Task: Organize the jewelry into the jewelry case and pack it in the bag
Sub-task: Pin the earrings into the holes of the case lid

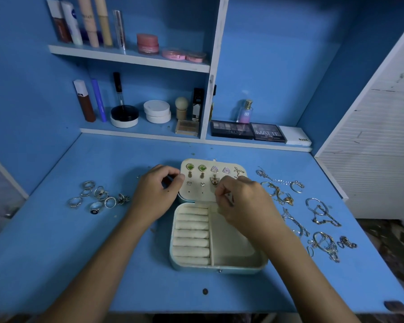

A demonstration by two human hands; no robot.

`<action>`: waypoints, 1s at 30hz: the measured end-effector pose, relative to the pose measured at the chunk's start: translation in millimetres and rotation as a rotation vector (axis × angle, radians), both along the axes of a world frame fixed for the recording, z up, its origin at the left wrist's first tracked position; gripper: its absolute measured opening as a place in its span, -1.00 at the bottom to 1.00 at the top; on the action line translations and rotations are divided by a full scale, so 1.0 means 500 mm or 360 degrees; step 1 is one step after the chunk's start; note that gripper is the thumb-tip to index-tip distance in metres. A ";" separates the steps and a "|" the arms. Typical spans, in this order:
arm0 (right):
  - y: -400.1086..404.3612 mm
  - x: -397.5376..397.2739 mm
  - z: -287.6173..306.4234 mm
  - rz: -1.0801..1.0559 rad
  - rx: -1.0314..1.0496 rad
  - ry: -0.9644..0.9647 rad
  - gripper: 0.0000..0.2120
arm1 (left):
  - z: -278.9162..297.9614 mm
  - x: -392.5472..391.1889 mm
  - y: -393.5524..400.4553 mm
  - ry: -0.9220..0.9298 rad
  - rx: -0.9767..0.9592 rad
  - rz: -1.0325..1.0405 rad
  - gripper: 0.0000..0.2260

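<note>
1. Spreading across the lower frame, the desk (56, 252) keeps everything flat and in reach, sorted by kind so each pile can go to its own part of the case.
2. At centre the case (217, 257) lies open towards the person, its lid (196, 191) tipped back at mid-frame so the earring holes face up. The ring rolls (191, 234) and the side tray (233, 243) hold nothing yet.
3. No bag shows anywhere, so packing looks a long way off.
4. At centre left the left hand (154, 192) curls its fingers on the lid's left edge, probably to steady it while a post goes in.
5. Just right of centre the right hand (238, 201) hovers over the lid's lower right with fingertips pinched together; whatever they hold, likely an earring or its back, is too small to tell.
6. Chains (322, 213) and hoops lie loose at the right, apart enough not to tangle.
7. Rings (98, 198) sit clustered at the left, untouched.
8. Earrings (202, 169) fill the lid's upper rows in pairs.
</note>
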State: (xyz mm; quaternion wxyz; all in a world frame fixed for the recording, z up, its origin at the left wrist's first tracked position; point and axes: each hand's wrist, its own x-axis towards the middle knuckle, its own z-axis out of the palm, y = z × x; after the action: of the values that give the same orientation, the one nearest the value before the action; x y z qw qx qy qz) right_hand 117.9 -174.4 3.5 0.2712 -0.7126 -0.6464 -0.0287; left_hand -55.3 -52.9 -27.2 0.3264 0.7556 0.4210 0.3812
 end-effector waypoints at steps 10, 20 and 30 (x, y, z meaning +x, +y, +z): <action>-0.049 -0.096 -0.010 -0.0290 0.0084 0.0633 -0.87 | 0.061 -0.018 -0.011 0.0047 -0.0207 -0.0178 -0.94; -0.081 -0.156 0.040 -0.0600 0.0278 0.2746 -0.89 | 0.086 -0.047 -0.078 0.0034 -0.0092 -0.0231 -0.93; -0.091 -0.135 0.044 -0.0659 0.0435 0.3845 -0.70 | 0.072 -0.066 -0.123 -0.0035 0.0019 -0.0233 -0.88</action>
State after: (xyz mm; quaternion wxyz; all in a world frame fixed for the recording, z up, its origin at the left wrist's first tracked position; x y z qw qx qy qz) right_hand 50.5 -219.9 25.7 0.7572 -0.3367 0.1525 0.5386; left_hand -88.5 -114.5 8.7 0.3535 0.7821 0.3587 0.3670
